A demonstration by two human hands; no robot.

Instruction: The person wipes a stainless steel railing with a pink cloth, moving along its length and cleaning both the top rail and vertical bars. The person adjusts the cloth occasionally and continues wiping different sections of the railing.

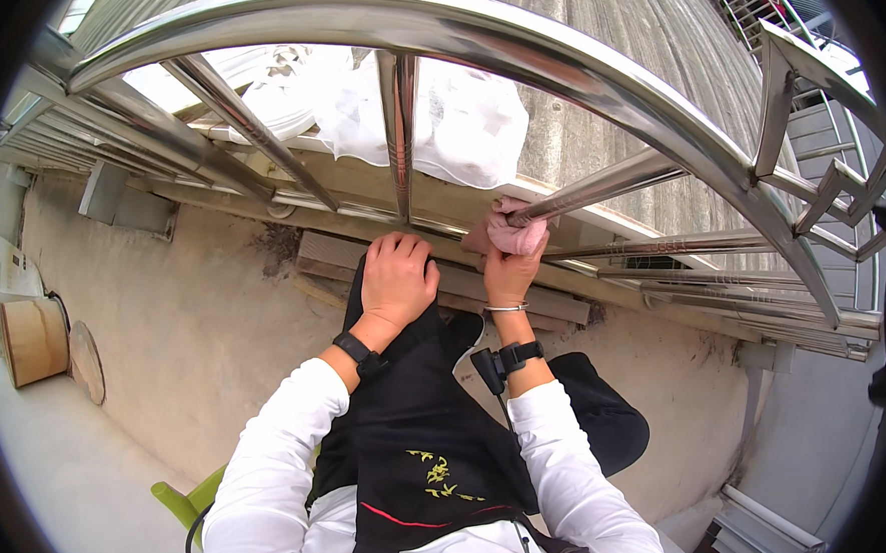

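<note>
My right hand (513,269) is closed on a pink cloth (517,231), which is wrapped around the lower end of a shiny metal baluster (602,189). My left hand (400,278) rests on my knee in black cloth, fingers bent over it and holding nothing. Above both hands curves the polished metal top rail (456,18) of the railing. Another upright baluster (396,135) stands just beyond my left hand. A black apron (435,426) with yellow writing covers my lap.
White plastic bags (458,123) lie beyond the railing, beside a corrugated roof (618,83). Boards (450,277) lie along the railing's base. A green chair part (191,496) shows at lower left, and a brown cylindrical container (34,341) stands at far left.
</note>
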